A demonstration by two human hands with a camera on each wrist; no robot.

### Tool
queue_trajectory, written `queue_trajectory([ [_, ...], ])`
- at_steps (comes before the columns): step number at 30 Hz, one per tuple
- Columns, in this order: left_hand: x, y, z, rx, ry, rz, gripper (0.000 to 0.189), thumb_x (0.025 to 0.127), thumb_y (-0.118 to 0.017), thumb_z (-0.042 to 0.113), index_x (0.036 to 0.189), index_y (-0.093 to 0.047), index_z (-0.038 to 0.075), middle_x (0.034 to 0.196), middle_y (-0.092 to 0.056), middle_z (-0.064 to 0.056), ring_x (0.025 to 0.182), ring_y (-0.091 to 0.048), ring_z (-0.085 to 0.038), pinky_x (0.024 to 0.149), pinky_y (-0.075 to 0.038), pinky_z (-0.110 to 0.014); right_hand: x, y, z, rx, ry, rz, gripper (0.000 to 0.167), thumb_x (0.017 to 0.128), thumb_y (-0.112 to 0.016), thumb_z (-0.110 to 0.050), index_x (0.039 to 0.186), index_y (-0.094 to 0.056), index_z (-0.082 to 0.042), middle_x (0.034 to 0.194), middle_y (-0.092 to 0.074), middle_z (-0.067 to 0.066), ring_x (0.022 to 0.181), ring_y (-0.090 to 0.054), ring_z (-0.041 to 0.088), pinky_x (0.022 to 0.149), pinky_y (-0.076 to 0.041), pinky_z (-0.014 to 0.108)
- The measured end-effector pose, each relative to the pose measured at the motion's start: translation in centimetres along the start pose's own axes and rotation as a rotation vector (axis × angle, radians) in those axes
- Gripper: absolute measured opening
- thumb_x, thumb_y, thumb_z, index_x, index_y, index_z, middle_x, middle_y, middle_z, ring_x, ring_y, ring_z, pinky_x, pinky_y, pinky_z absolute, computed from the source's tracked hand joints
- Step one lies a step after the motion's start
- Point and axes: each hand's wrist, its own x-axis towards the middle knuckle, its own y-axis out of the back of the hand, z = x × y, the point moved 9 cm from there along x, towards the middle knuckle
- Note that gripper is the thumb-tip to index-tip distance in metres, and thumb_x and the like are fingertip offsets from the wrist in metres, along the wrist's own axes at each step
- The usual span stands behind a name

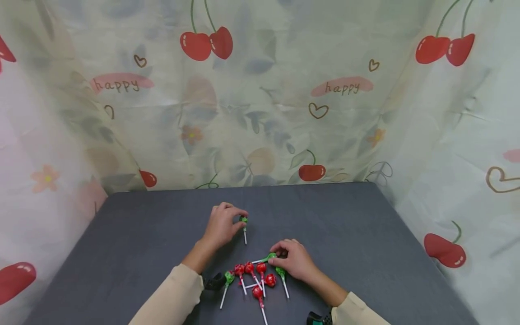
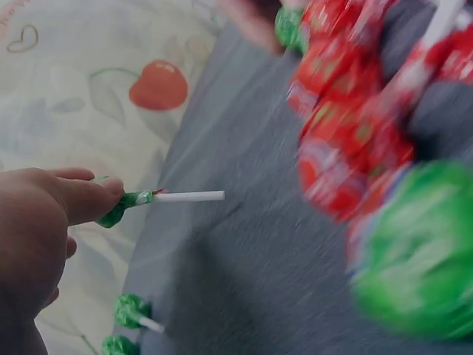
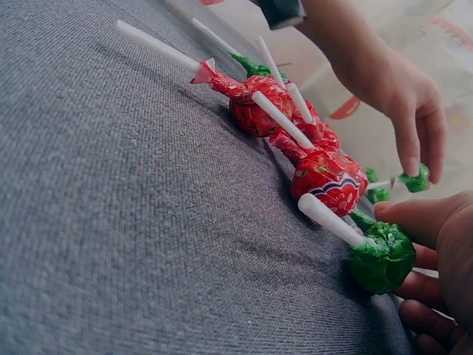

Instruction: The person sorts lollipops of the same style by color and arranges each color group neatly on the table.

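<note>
My left hand (image 1: 222,225) pinches a green-wrapped lollipop (image 1: 245,234) by its wrapped head, with the white stick pointing down toward me. Over the table's middle, my right hand (image 1: 295,261) has thumb and fingertips around the head of another green lollipop (image 1: 265,259), whose stick points left. Just below that hand lies a third green lollipop (image 3: 380,259), close to its fingers in the right wrist view. A cluster of red lollipops (image 1: 249,268) lies between the two arms, sticks mostly toward me. One more green lollipop (image 1: 229,278) is at the cluster's left end.
The dark grey table (image 1: 325,212) is enclosed by a printed curtain (image 1: 260,90) at the back and sides. Nearest me lies a red lollipop (image 1: 258,293). Two further green lollipops (image 2: 133,310) show low in the left wrist view.
</note>
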Motion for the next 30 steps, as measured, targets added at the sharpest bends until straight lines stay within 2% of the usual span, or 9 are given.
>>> queue_trajectory([
  [5, 1.0, -0.4, -1.6, 0.039, 0.002, -0.019, 0.023, 0.078, -0.083, 0.019, 0.101, -0.078, 0.02, 0.096, -0.07, 0.002, 0.102, -0.054, -0.023, 0.093, -0.035, -0.05, 0.0, 0.0, 0.1, 0.004, 0.005, 0.007, 0.019, 0.076, -0.083, -0.029, 0.089, -0.073, -0.019, 0.077, -0.058, -0.012, 0.074, -0.048, 0.01, 0.067, -0.039, 0.028],
  [10, 1.8, -1.1, -2.3, 0.073, -0.005, -0.052, 0.023, 0.081, -0.081, 0.022, 0.103, -0.077, 0.021, 0.098, -0.07, 0.001, 0.104, -0.054, -0.024, 0.095, -0.034, -0.05, -0.1, 0.1, 0.3, 0.008, 0.008, 0.021, 0.019, 0.075, -0.084, -0.028, 0.088, -0.073, -0.02, 0.077, -0.059, -0.011, 0.074, -0.048, 0.01, 0.067, -0.039, 0.028],
  [15, 2.3, -2.0, -3.2, 0.101, 0.029, -0.099, 0.023, 0.084, -0.079, 0.024, 0.106, -0.077, 0.021, 0.1, -0.07, 0.001, 0.107, -0.053, -0.024, 0.096, -0.033, -0.05, -0.1, 0.1, 0.4, 0.01, 0.011, 0.015, 0.019, 0.076, -0.083, -0.029, 0.089, -0.073, -0.019, 0.078, -0.06, -0.011, 0.074, -0.049, 0.011, 0.067, -0.04, 0.028],
  [23, 2.9, -2.4, -4.0, 0.119, 0.062, -0.169, 0.023, 0.087, -0.075, 0.025, 0.11, -0.076, 0.022, 0.104, -0.069, 0.0, 0.111, -0.051, -0.024, 0.097, -0.031, -0.05, -0.1, 0.2, 0.1, 0.014, 0.021, 0.022, 0.02, 0.076, -0.083, -0.028, 0.09, -0.073, -0.017, 0.078, -0.06, -0.011, 0.074, -0.049, 0.01, 0.067, -0.04, 0.028],
  [30, 3.1, -2.9, -4.5, 0.128, 0.07, -0.203, 0.025, 0.088, -0.074, 0.026, 0.112, -0.075, 0.022, 0.107, -0.07, -0.001, 0.113, -0.051, -0.026, 0.097, -0.031, -0.051, -0.2, 0.2, -0.1, 0.018, 0.023, 0.026, 0.02, 0.076, -0.083, -0.026, 0.09, -0.073, -0.017, 0.078, -0.06, -0.01, 0.075, -0.049, 0.011, 0.068, -0.04, 0.028],
])
